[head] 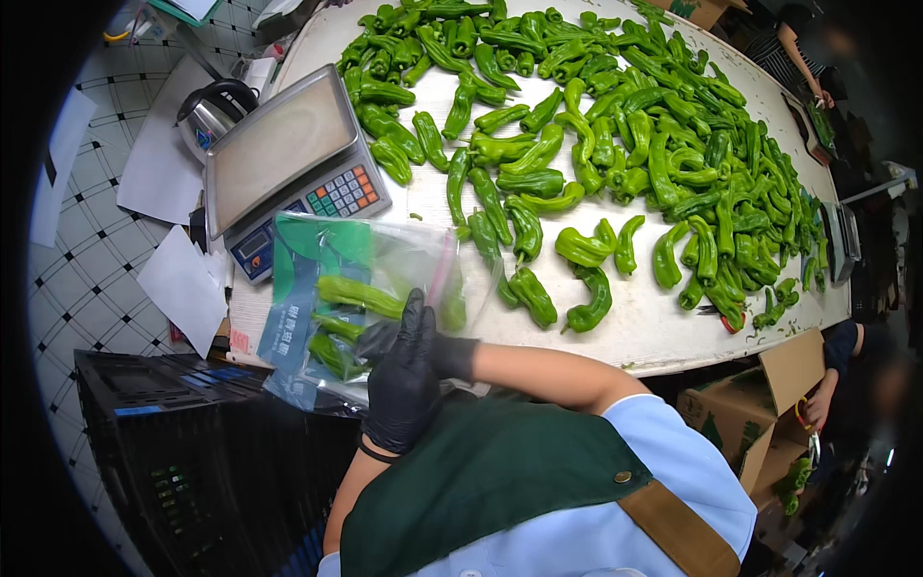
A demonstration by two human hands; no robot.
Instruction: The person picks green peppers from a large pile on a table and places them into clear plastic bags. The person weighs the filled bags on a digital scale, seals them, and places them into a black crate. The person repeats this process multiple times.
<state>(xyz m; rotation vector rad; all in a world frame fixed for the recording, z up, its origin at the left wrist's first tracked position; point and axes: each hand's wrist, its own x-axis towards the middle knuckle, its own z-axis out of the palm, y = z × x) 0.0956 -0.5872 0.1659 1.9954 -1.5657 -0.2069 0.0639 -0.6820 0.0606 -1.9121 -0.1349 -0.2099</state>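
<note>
A clear plastic bag with a green and blue print [292, 310] lies across the table's near left edge, holding several green peppers [359, 294]. My left hand [405, 379], in a black glove, is at the bag's mouth side, fingers straight and together against the film; its thumb is hidden. Behind it, my right hand [378, 340], also gloved in black, reaches inside the bag beside the peppers, seen only in part through the film and largely covered by my left hand. A large heap of green peppers [678, 137] spreads over the white table [627, 346], with looser ones nearer me.
A digital scale [288, 144] stands left of the peppers, a kettle [216, 115] beyond it. Black crates [216, 447] are at lower left. Red-handled scissors [730, 322] lie near the right edge. An open cardboard box [743, 404] and two people [822, 404] are at right.
</note>
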